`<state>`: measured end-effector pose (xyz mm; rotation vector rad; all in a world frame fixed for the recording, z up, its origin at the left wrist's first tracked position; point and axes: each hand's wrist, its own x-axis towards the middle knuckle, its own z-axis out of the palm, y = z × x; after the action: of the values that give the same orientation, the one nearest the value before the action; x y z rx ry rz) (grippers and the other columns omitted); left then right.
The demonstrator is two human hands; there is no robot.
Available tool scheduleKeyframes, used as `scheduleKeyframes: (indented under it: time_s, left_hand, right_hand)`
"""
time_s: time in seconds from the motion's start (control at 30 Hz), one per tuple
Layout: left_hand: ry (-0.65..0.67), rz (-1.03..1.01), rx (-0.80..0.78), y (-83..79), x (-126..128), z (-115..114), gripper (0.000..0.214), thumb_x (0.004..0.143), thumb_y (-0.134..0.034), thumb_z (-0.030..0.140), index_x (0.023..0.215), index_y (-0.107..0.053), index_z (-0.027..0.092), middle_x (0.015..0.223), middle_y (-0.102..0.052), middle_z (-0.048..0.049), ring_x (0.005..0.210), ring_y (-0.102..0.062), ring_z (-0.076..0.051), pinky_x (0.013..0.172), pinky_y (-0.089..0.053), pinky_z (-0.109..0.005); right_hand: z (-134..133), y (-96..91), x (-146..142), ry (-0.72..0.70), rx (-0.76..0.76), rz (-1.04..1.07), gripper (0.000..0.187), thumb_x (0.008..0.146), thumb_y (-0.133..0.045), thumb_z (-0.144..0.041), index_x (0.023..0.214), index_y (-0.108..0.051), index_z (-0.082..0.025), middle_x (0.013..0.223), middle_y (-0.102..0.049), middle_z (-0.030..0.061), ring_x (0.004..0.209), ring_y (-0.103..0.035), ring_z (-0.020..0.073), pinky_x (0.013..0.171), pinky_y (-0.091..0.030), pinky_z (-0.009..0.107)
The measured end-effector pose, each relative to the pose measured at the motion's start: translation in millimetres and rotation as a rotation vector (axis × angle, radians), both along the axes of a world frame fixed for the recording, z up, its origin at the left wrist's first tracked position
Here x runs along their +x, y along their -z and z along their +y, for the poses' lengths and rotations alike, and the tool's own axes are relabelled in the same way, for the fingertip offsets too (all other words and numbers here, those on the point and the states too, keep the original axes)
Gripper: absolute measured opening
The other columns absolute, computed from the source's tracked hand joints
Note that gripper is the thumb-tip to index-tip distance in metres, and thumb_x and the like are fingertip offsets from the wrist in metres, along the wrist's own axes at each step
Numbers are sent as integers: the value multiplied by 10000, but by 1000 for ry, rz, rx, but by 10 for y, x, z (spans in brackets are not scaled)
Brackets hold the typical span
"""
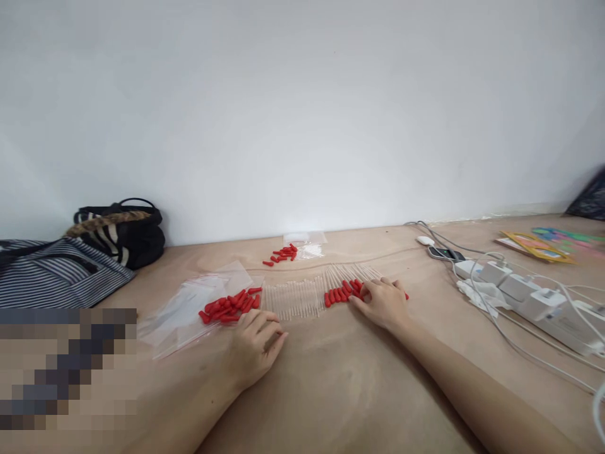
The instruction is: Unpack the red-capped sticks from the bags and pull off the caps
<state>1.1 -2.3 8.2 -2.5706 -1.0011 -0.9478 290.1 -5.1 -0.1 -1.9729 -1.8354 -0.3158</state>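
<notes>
My left hand [258, 345] rests on the table just below a loose pile of red bulb-shaped plastic pieces [229, 306]. Its fingers are loosely bent, thumb apart, with nothing visible in them. My right hand [385, 302] lies over the right part of a row of red pieces [336, 295], fingers apart and touching them; its fingertips are partly hidden. Thin pale sticks [352, 272] fan out behind that row, their near ends meeting the red pieces. Between my hands, more thin pale sticks [293, 298] lie side by side without red pieces.
Clear plastic bags [189, 309] lie under and left of the red pile. Further back are a small bag of white sticks [309, 249] and scattered red pieces [283, 253]. A power strip [534, 302] with chargers and cables stands right; a black bag [137, 233] sits left.
</notes>
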Motion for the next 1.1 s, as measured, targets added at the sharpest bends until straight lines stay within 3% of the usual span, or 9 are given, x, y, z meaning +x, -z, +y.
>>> scheduleKeyframes:
  time_s: [0.2,0.4,0.63,0.73,0.87,0.97,1.1]
  left_hand:
    - [35,-7,-15,13,-56,27,155,798,-504,210,677,-601,207,756,-627,-27,748,-524,-169,721,-393,-305]
    - [56,-3,-8,-1,-53,28,130,785,-525,195,675,-594,204,753,-626,-26,741,-529,-168,710,-396,-302]
    - [85,-32,7,4,-40,41,144,798,-513,186,686,-602,192,737,-610,-28,731,-527,-163,706,-412,-298]
    - [83,-161,-31,37,-6,22,143,822,-482,198,799,-622,187,772,-591,-38,733,-538,-152,695,-440,-268]
    - [9,-346,-255,98,128,-44,248,829,-481,282,1024,-598,181,855,-566,-44,631,-529,-118,602,-456,-236]
    - [42,-447,-535,119,311,-83,271,832,-463,332,993,-629,192,821,-576,-36,638,-541,-124,579,-453,-231]
    - [154,-679,-884,94,577,-103,304,795,-491,412,862,-655,166,795,-621,-39,785,-577,-178,713,-463,-278]
  right_hand:
    - [34,17,-60,76,-123,-37,274,753,-529,-437,709,-605,-177,796,-664,82,844,-551,249,715,-259,354]
    - [35,-34,-59,121,-196,112,240,779,-483,-352,693,-637,-190,741,-674,70,804,-579,240,746,-282,372]
    - [2,-134,-28,211,-103,577,254,723,-499,-382,596,-626,-202,631,-650,36,663,-574,199,665,-339,311]
    - [-26,-104,-103,113,-68,906,333,705,-506,-479,599,-596,-176,590,-610,28,594,-544,171,559,-348,263]
    - [-105,-24,-417,-194,-11,1179,415,715,-488,-552,586,-547,-162,554,-551,12,536,-474,127,517,-345,233]
    - [-184,40,-686,-359,-23,1190,423,741,-475,-544,590,-547,-155,558,-548,10,529,-451,111,524,-342,227]
    - [-266,79,-878,-422,-81,1043,428,787,-445,-512,610,-599,-154,559,-574,3,527,-449,105,539,-330,227]
